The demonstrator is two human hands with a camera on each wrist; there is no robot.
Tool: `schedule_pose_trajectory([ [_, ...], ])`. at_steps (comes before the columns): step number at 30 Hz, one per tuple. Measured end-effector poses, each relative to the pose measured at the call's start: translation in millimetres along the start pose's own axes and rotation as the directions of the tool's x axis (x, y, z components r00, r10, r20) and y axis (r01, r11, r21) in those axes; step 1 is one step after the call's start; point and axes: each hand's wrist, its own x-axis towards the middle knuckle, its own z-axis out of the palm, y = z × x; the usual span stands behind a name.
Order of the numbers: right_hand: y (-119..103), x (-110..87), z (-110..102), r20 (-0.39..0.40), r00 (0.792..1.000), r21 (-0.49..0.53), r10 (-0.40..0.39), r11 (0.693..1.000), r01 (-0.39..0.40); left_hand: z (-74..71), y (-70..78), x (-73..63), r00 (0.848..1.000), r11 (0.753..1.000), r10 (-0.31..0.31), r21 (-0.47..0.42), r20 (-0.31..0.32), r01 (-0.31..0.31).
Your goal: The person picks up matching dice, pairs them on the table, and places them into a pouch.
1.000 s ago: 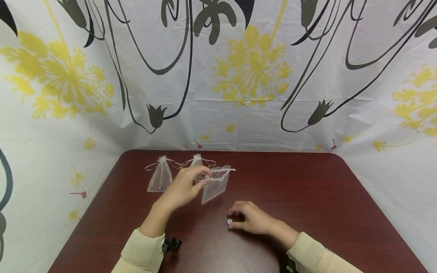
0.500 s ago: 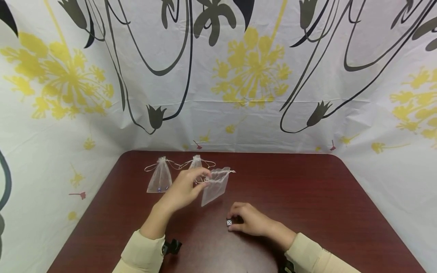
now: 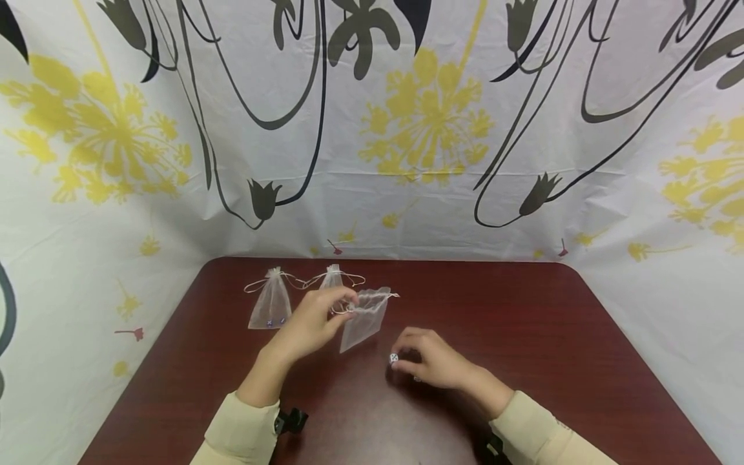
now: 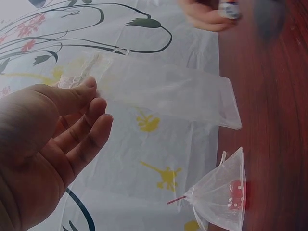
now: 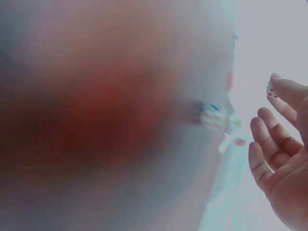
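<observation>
My left hand (image 3: 314, 320) pinches a sheer white drawstring bag (image 3: 366, 320) at its gathered mouth; the bag hangs tilted and looks empty through the mesh. In the left wrist view the thumb and forefinger grip the bag (image 4: 163, 91) near its cord. To the right and nearer, my right hand (image 3: 433, 357) holds a white die (image 3: 394, 358) between thumb and forefinger, close over the table. The right wrist view shows this die (image 5: 271, 90) at the fingertips, the other fingers loosely bent. A second die (image 3: 416, 379) lies on the table, partly hidden under the right hand.
Two more sheer bags stand at the back left: one bag (image 3: 270, 303) with small dice at its bottom, and another bag (image 3: 332, 278) partly behind my left hand. The dark red table (image 3: 494, 310) ends at a patterned cloth (image 3: 436, 219) hanging behind it.
My right hand has lifted the die and moved slightly forward, and a second die now shows beneath the hand. The left hand keeps its hold on the bag, almost still.
</observation>
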Motion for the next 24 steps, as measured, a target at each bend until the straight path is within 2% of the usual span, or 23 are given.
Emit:
schedule_pose_trajectory([
  [7, -7, 18.3, -40, -0.119, 0.992, 0.003, -0.046, 0.999, 0.047, -1.3, -2.2, 0.8, 0.999, 1.0, -0.001, -0.026, 0.055, 0.002],
  [12, -13, 25.9, -61, -0.169, 0.985, 0.001, -0.027, 1.0, 0.027, -3.2, -3.4, 1.7, 0.995, 0.998, -0.006, -0.056, 0.1, 0.012],
  [16, -17, 29.0, -73, -0.188, 0.982, -0.006, -0.024, 1.0, 0.023, -3.1, -4.5, 2.1, 0.992, 0.997, 0.012, -0.071, 0.124, -0.003],
  [24, -26, 37.1, -84, -0.219, 0.973, -0.011, -0.068, 0.998, 0.067, 0.9, -5.0, 3.4, 0.986, 0.995, 0.031, -0.1, 0.164, -0.014],
])
